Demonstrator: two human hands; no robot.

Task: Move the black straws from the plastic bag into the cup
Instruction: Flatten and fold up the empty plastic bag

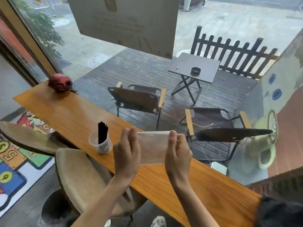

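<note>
Both hands (127, 154) (177, 154) stretch plastic bag (153, 148) (straws (102, 132) in cup (100, 144)).

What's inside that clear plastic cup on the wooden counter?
A bundle of thin black straws stands in the clear plastic cup, leaning against its rim. The cup's frosted lower wall blurs their bottom ends.

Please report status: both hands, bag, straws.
Left hand and right hand hold clear plastic bag, apparently empty. Black straws upright in translucent plastic cup. Nothing blocking.
</note>
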